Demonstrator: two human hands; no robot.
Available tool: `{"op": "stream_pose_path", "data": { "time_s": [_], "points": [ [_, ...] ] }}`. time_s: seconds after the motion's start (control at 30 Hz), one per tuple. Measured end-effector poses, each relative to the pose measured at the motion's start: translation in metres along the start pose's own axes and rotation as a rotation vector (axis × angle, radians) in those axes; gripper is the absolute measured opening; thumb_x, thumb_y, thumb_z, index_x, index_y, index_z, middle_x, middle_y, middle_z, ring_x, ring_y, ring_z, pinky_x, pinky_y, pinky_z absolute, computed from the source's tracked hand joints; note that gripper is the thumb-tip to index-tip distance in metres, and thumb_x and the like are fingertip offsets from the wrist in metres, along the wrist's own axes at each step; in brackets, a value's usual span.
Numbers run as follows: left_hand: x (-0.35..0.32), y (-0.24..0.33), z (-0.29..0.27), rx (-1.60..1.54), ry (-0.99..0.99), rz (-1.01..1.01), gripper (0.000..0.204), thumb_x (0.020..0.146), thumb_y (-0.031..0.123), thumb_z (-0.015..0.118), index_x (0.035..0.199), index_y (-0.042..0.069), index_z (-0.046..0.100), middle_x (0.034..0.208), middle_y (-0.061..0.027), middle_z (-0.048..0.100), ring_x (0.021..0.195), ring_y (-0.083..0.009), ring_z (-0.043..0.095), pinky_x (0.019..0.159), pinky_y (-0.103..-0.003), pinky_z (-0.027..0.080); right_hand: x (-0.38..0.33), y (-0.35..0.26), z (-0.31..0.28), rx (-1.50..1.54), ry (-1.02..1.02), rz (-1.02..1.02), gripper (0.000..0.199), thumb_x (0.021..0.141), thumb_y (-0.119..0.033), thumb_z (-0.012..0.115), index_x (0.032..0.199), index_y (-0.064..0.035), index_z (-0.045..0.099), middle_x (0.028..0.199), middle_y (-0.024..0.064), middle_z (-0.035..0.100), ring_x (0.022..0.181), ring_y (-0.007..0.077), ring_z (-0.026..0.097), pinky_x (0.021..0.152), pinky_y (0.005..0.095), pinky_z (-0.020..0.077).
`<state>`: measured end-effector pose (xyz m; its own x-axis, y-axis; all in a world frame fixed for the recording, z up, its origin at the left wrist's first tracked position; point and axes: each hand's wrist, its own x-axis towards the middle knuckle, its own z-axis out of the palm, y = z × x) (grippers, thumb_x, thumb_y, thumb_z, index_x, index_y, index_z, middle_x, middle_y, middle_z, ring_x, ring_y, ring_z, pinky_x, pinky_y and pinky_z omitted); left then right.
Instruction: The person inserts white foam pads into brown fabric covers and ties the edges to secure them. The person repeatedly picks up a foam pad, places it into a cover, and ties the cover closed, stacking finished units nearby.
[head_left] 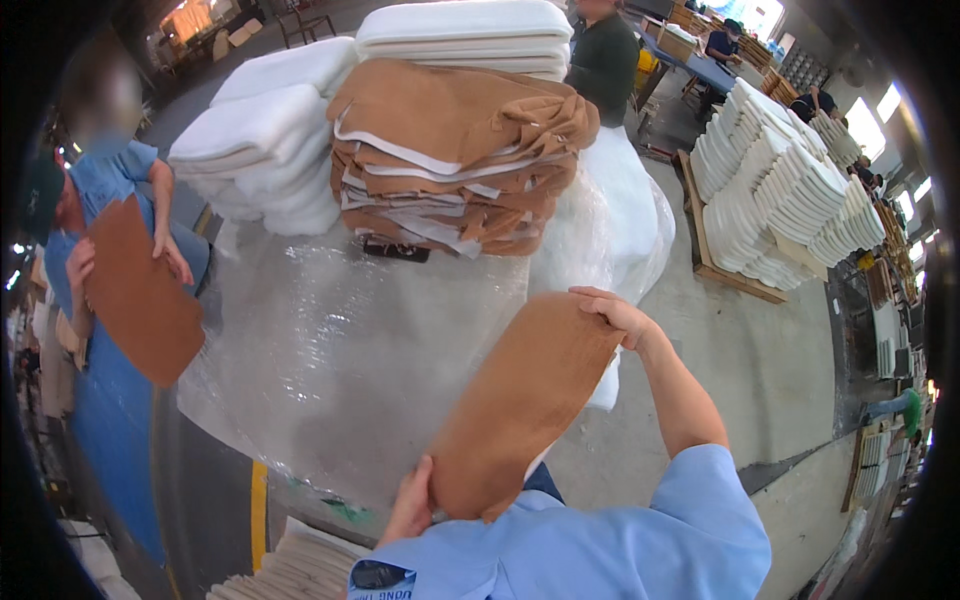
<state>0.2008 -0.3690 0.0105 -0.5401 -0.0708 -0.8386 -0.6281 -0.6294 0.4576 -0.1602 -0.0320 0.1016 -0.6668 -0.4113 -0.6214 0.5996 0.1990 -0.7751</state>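
Tan cushion cover [525, 405] is held at lower centre of frame, above the plastic-wrapped table [340, 350]. Left hand [412, 505] is pinched on its lower edge; right hand [615, 312] is clamped on the upper corner. Long axis runs lower left to upper right. Risk: the limp fabric could sag or slip from the left-hand pinch.

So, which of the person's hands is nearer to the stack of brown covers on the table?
Right. The right hand grips the held brown cover at its top edge, just below the stack. The left hand holds its bottom edge, farther away.
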Motion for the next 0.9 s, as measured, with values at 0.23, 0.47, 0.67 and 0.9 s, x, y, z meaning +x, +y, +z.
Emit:
{"op": "stream_pose_path", "data": {
  "time_s": [0.23,0.47,0.67,0.9],
  "points": [
    [-0.031,0.084,-0.051,0.081,0.227,0.601,0.057,0.105,0.026,0.066,0.151,-0.002,0.044,0.147,-0.0158,0.058,0.132,-0.0265,0.056,0.111,-0.042,0.045,-0.013,0.049,0.067,-0.087,0.017,-0.213,0.051,0.101,-0.026,0.065,0.148,-0.0086,0.054,0.135,0.0067,0.066,0.117,0.0202,0.064,0.100,0.0361,0.0524],
    [0.001,0.047,-0.090,0.313,0.610,0.714,0.078,0.104,0.031,0.068,0.162,-0.002,0.028,0.162,-0.0238,0.039,0.148,-0.0344,0.041,0.121,-0.043,0.035,0.069,0.066,0.190,-1.353,0.423,-0.785,0.071,0.104,-0.054,0.054,0.158,-0.0094,0.043,0.162,0.0175,0.044,0.153,0.0376,0.034,0.124,0.0585,0.0269],
    [0.011,0.039,-0.063,0.327,0.651,0.743,0.078,0.105,0.032,0.065,0.162,-0.003,0.025,0.162,-0.0264,0.037,0.150,-0.0373,0.039,0.123,-0.044,0.032,0.071,0.086,0.214,-1.596,0.265,-0.792,0.093,0.099,-0.068,0.049,0.163,-0.0023,0.034,0.171,0.0167,0.029,0.160,0.0409,0.018,0.129,0.0603,0.0140],
    [0.022,0.034,-0.072,0.650,0.838,0.802,0.081,0.102,0.034,0.065,0.161,-0.006,0.027,0.154,-0.0333,0.042,0.141,-0.0478,0.043,0.119,-0.050,0.035,0.030,0.123,0.288,-1.570,-0.082,-0.953,0.101,0.096,-0.071,0.049,0.162,0.0025,0.032,0.172,0.0191,0.027,0.161,0.0407,0.016,0.129,0.0584,0.0122]
  ]
}}
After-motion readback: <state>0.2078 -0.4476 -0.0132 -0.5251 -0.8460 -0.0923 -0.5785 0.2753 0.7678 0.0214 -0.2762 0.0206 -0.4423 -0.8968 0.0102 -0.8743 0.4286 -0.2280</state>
